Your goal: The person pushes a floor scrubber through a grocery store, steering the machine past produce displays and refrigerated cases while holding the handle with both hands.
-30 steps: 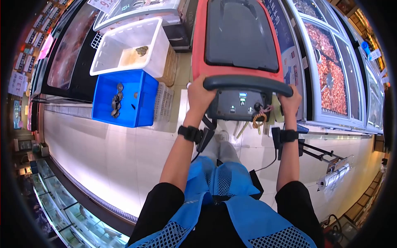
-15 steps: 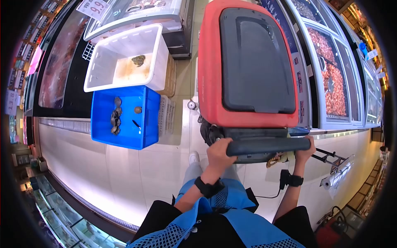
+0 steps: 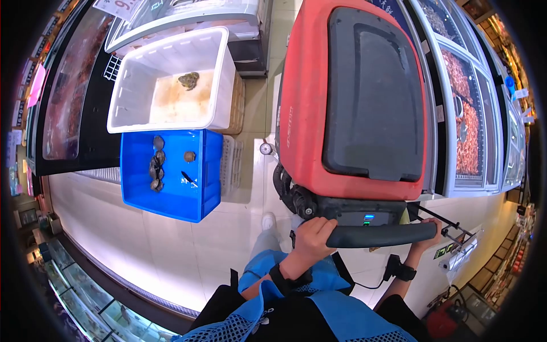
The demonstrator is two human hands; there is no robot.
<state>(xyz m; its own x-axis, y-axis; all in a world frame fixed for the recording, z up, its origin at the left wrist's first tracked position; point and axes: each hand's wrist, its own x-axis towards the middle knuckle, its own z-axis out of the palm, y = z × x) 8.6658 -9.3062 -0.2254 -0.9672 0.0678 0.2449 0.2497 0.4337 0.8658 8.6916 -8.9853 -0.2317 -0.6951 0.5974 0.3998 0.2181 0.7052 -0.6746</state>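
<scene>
A red walk-behind floor scrubber (image 3: 305,114) with a dark grey lid (image 3: 373,108) stands in front of me. Its thick dark handlebar (image 3: 382,235) runs across near my body. My left hand (image 3: 313,240) is closed around the bar's left end, and my right hand (image 3: 431,233) grips the right end. Just beyond the bar, a small lit display (image 3: 370,217) shows on the rear panel. A black ribbed hose (image 3: 289,191) curves down the machine's left rear corner. Black bands with devices are on both my wrists.
Left of the machine stand a blue tub (image 3: 171,199) holding several turtle-like animals and a white tub (image 3: 171,122) with a frog-like animal. Freezer cases (image 3: 493,114) line the right side; another display case (image 3: 188,25) is at the back left. Pale tiles (image 3: 188,245) cover the floor.
The handlebar and both hands have come lower in view, nearer my body. The scrubber appears larger and slightly farther right, and its lit display now shows. Both hands keep their grip.
</scene>
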